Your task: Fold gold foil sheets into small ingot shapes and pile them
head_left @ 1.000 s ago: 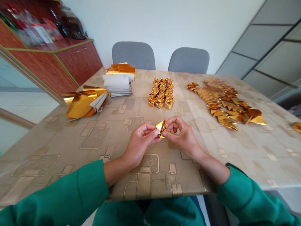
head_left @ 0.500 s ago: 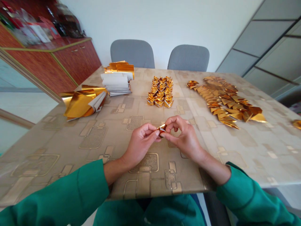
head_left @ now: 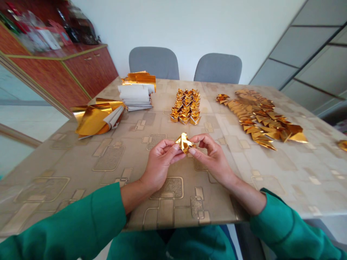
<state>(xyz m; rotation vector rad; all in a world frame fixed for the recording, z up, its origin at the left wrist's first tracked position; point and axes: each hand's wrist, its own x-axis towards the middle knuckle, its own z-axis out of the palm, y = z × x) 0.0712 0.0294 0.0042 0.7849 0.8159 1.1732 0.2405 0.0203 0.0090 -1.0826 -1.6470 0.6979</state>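
Note:
A small gold foil paper ingot (head_left: 184, 143) is held above the table, its shiny folded face turned up. My left hand (head_left: 162, 159) pinches its left end between thumb and fingers. At its right end, my right hand (head_left: 210, 151) grips it the same way. Beyond my hands, several finished paper ingots (head_left: 185, 106) stand in neat rows. To the right lies a spread of flat folded gold paper pieces (head_left: 257, 115). On the left are loose gold foil sheets (head_left: 94, 119), curled, and a stack of white-backed paper (head_left: 135, 95).
The patterned tablecloth (head_left: 108, 195) covers the table, whose near edge lies at my body. Two grey chairs (head_left: 154, 63) (head_left: 218, 68) stand behind it. A wooden cabinet (head_left: 81, 72) is at the left. One more gold piece (head_left: 343, 145) sits at the far right edge.
The paper ingot has turned and opened out between my fingers, so its broad gold face now shows. Both hands stay in nearly the same place.

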